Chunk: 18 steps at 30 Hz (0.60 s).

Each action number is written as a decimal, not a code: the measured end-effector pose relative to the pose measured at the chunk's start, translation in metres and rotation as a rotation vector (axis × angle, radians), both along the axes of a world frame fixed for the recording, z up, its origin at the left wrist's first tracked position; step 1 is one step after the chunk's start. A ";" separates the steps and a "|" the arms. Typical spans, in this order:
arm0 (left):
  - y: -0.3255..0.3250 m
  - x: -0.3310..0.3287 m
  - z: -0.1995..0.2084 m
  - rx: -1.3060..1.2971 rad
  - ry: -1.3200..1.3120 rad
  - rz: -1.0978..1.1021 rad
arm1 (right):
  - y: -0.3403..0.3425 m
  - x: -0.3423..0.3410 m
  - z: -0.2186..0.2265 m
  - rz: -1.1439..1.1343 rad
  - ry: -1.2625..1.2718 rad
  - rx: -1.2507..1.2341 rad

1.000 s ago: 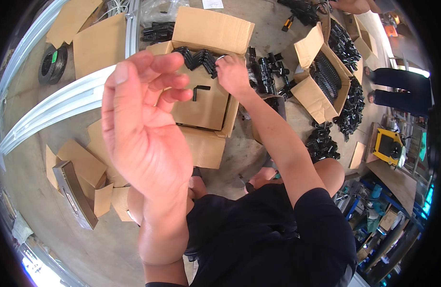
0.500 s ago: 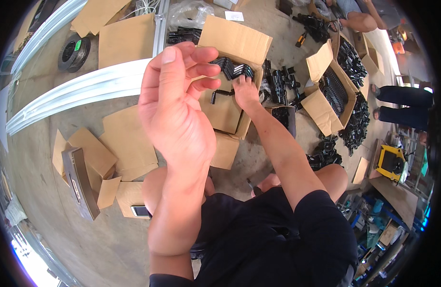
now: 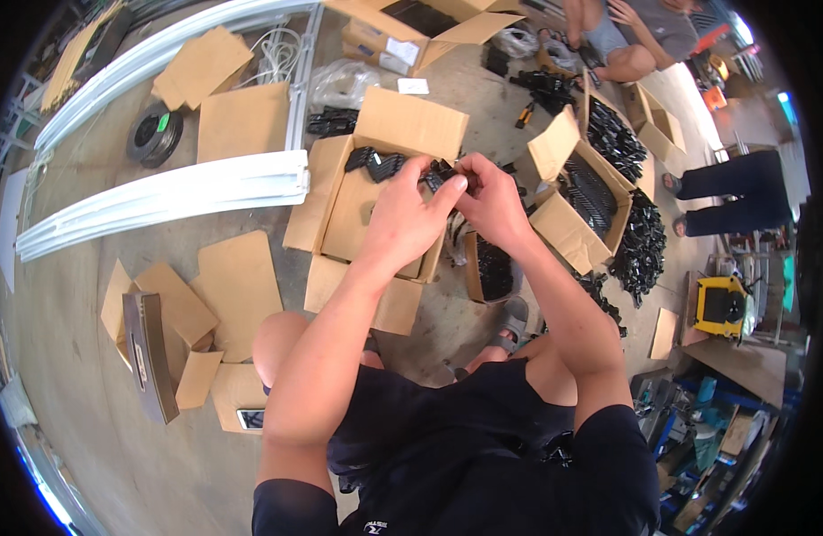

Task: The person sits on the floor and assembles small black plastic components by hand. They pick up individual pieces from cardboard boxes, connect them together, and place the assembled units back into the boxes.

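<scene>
My left hand and my right hand meet over the right side of an open cardboard box. Between their fingertips is a small black part, bracket-like; its exact kind is hard to make out. Both hands are closed on it, thumbs and forefingers pinching it from either side. Inside the box, toward its far wall, lie several similar black parts. My left hand hides part of the box's inside.
A small carton of black pieces stands right of the box. Farther right are another filled carton and a heap of black parts. White metal rails lie at left. A person sits at far right; another's legs stand nearby.
My left hand has come down from its raised, loose-fingered position to the black part. My right hand has lifted out of the box and now meets it. The view has shifted.
</scene>
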<state>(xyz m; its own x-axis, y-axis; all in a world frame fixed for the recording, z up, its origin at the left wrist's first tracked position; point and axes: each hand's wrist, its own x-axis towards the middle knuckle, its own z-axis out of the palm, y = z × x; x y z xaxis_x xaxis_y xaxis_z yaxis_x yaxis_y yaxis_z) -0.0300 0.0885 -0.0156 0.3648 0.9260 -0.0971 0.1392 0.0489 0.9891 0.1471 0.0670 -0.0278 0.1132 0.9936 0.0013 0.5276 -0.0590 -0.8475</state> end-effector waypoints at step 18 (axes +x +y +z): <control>-0.073 0.051 -0.010 -0.463 -0.703 -0.039 | -0.125 0.065 0.052 -0.129 0.698 0.212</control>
<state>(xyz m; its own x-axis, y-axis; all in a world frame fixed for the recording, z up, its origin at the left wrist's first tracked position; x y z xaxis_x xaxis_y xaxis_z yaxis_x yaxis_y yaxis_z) 0.0213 0.0155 -0.0252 0.5130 0.8341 -0.2027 -0.4915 0.4790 0.7273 0.2117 -0.0576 0.0245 0.2740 0.9587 0.0762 -0.1387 0.1178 -0.9833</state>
